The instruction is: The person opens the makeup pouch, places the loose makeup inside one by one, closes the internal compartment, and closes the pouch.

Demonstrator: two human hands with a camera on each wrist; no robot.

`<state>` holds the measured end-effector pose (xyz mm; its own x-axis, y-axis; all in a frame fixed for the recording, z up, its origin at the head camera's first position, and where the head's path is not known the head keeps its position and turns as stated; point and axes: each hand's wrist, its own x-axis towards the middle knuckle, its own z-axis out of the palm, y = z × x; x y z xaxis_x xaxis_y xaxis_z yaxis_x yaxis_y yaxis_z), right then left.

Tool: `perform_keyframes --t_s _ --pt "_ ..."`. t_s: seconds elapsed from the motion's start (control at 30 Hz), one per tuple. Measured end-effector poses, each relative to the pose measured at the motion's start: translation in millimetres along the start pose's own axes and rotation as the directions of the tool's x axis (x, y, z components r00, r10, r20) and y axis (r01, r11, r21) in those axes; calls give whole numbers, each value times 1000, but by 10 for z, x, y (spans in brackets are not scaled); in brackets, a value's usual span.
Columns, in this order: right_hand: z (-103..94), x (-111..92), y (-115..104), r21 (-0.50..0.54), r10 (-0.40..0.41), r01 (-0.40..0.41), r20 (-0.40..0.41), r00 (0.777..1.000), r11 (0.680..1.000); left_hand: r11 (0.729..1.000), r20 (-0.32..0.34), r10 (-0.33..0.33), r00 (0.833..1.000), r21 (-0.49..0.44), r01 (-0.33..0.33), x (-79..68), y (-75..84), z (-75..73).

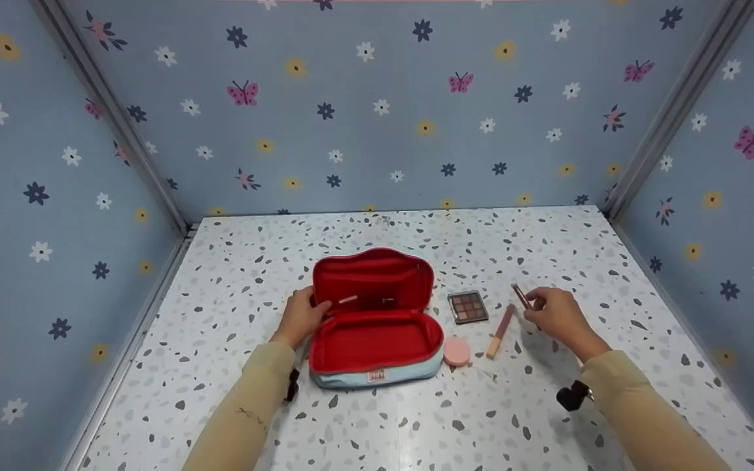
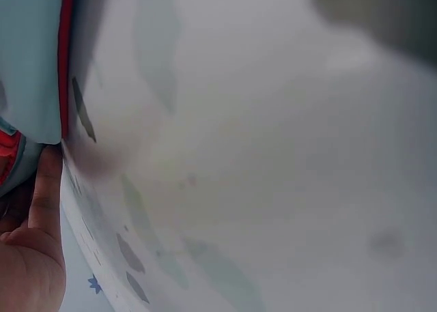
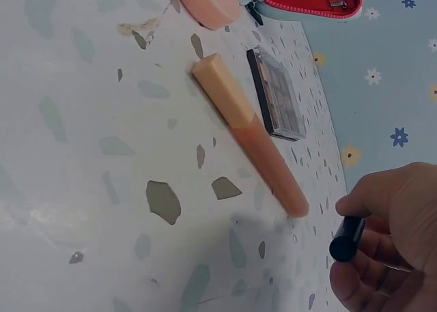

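A light-blue makeup bag (image 1: 377, 378) with a red lining lies unzipped, its lid (image 1: 374, 275) raised at the back. My left hand (image 1: 302, 317) grips the bag's left side near the hinge, thumb over the red edge; the left wrist view shows its fingers against the blue fabric. On the right, my right hand (image 1: 557, 317) pinches a slim cosmetic stick (image 1: 521, 296), brownish in the head view, its black end (image 3: 343, 249) facing the right wrist camera. Close by lies a lip gloss tube (image 1: 501, 331), peach-capped with a pinkish-brown body.
Between bag and lip gloss are an eyeshadow palette (image 1: 468, 307) and a round pink compact (image 1: 457, 352). The speckled white table (image 1: 246, 261) meets flower-patterned walls (image 1: 377, 131) at the back and both sides. A small pale mark (image 1: 489, 375) shows below the compact.
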<state>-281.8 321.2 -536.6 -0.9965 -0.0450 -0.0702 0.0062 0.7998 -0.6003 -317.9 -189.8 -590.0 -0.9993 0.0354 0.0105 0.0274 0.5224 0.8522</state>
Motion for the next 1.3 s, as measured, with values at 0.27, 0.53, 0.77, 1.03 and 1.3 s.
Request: perform_keyframes --t_s 0.27,0.53,0.77,1.03,1.3 --pt "-19 11 -81 -31 -64 63 -34 997 998 1000 -9 10 1000 21 -10 4 -2 -1" --pt "4 0 -148 -7 -123 123 -55 991 992 1000 -11 11 1000 27 -11 -3 7 -4" --pt "65 -3 -194 -4 -170 170 -72 983 985 1000 -20 15 1000 25 -14 -13 11 0" --pt "112 -9 -262 22 -210 212 -71 975 977 1000 -15 3 1000 20 -3 -13 26 3" --pt "183 -9 -313 65 -230 233 -57 972 970 1000 -6 -4 1000 23 4 -15 27 0"
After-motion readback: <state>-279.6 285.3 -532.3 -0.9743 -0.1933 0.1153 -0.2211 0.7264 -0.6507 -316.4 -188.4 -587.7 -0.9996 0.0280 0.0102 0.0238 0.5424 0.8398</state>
